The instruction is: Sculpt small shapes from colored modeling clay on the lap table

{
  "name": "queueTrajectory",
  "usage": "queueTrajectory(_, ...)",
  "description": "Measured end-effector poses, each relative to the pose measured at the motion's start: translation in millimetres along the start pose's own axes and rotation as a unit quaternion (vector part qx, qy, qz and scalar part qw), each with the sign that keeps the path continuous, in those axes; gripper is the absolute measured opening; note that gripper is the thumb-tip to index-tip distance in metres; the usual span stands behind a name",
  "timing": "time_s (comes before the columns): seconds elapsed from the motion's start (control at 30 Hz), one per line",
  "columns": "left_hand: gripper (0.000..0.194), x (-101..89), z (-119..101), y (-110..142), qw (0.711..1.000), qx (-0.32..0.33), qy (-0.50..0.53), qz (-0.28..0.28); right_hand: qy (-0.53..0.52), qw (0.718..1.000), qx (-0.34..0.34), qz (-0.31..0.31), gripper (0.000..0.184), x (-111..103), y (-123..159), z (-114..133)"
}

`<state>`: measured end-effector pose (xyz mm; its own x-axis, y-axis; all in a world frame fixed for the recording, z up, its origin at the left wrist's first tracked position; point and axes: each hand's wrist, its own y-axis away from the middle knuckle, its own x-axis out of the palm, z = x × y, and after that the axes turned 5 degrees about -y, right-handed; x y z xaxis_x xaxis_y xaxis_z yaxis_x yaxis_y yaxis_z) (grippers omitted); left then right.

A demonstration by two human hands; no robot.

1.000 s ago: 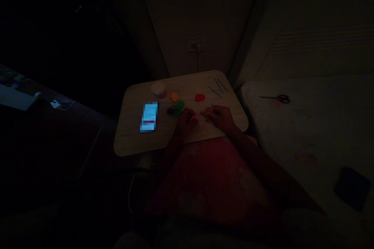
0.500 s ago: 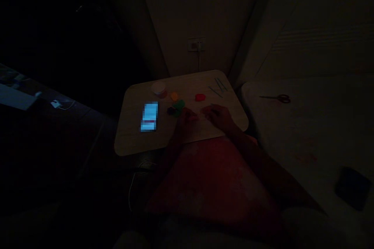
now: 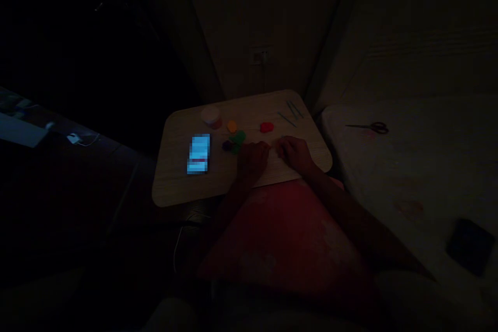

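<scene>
The room is very dark. My left hand point(image 3: 252, 162) and my right hand point(image 3: 295, 154) rest close together near the front of a light wood lap table point(image 3: 175, 187). Anything between my fingers is hidden in the gloom. Just beyond my left hand lie a green clay lump point(image 3: 238, 140) and a purple clay lump point(image 3: 227, 146). Further back are an orange-yellow clay lump point(image 3: 232, 126), a red clay lump point(image 3: 266, 127) and a white-lidded tub point(image 3: 211, 116). Several thin teal sticks point(image 3: 290, 114) lie at the back right. A lit phone point(image 3: 198, 153) lies at the left, its screen pixelated.
A red cushion point(image 3: 288, 233) lies under the table's front edge. To the right, black-handled scissors point(image 3: 373, 127) and a dark rectangular object point(image 3: 470, 246) lie on a pale couch point(image 3: 389, 187). A wall socket point(image 3: 260, 55) with a cable is behind the table.
My hands have drawn closer together, and the pink piece visible between them a second ago is now hidden. The table appears slightly higher in view.
</scene>
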<state>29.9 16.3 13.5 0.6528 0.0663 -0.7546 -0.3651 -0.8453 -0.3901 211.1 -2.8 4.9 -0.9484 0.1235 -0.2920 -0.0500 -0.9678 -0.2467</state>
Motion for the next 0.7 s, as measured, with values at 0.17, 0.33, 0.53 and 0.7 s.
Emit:
queueTrajectory(0.17, 0.021, -0.6, -2.8, -3.6, 0.998, 0.010, -0.067, 0.000, 0.007, 1.000, -0.025, -0.005, 0.038, 2.6, -3.3, -8.7)
queueTrajectory(0.33, 0.032, 1.6, -6.0, -5.2, 0.985, 0.007, -0.172, 0.024, -0.041, 0.997, -0.054, -0.022, 0.030, 5.1, -5.9, -18.4)
queueTrajectory(0.53, 0.026, 4.4, -5.3, -8.4, 0.970, 0.020, -0.237, 0.052, -0.104, 0.994, -0.003, -0.010, 0.024, 6.5, -4.9, -21.9)
queueTrajectory(0.7, 0.024, 3.8, -3.9, -5.4, 0.978, 0.040, -0.206, 0.012, -0.108, 0.994, 0.021, -0.011, 0.022, 6.4, -3.9, -15.6)
